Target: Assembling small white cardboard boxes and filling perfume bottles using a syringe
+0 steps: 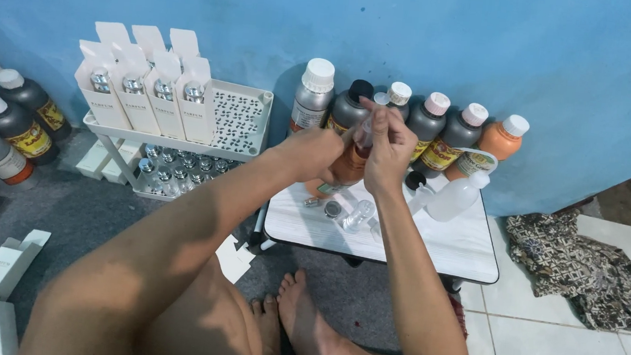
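Note:
Both my hands are raised over a small white table [461, 251]. My left hand [316, 153] grips an orange-brown bottle [348, 165] from the left side. My right hand [390, 152] is closed on a clear syringe [366, 132] whose tip points down into the bottle's top. A small clear glass bottle [358, 215] lies on the table just below the hands, beside a small round cap [333, 209]. A white plastic squeeze bottle [452, 198] lies on its side to the right.
Several dark and orange bottles with pale caps [434, 127] line the blue wall behind the table. A white rack [237, 121] at left holds white boxes [141, 82] and small glass vials [172, 169]. More large bottles [8, 124] stand far left. A patterned cloth [582, 262] lies on the tiles.

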